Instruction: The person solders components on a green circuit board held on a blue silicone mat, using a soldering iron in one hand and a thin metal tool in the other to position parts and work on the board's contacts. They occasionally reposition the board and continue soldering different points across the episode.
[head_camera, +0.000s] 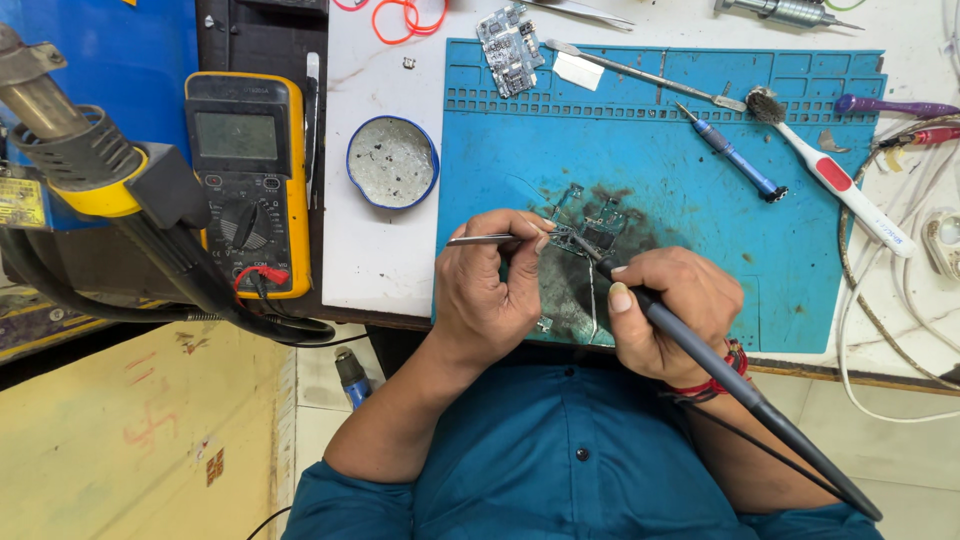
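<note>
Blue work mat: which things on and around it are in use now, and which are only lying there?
In use:
- tweezers in the left hand
- soldering iron in the right hand
- small circuit board under their tips

Lying about:
- multimeter
- round tin
- toothbrush
- blue screwdriver
- second circuit board

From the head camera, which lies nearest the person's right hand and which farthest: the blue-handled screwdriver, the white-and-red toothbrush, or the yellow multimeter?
From the right hand:
1. Blue-handled screwdriver, on the blue mat just above the hand.
2. White-and-red toothbrush, further up to the right.
3. Yellow multimeter, far across on the left, off the mat.
</note>
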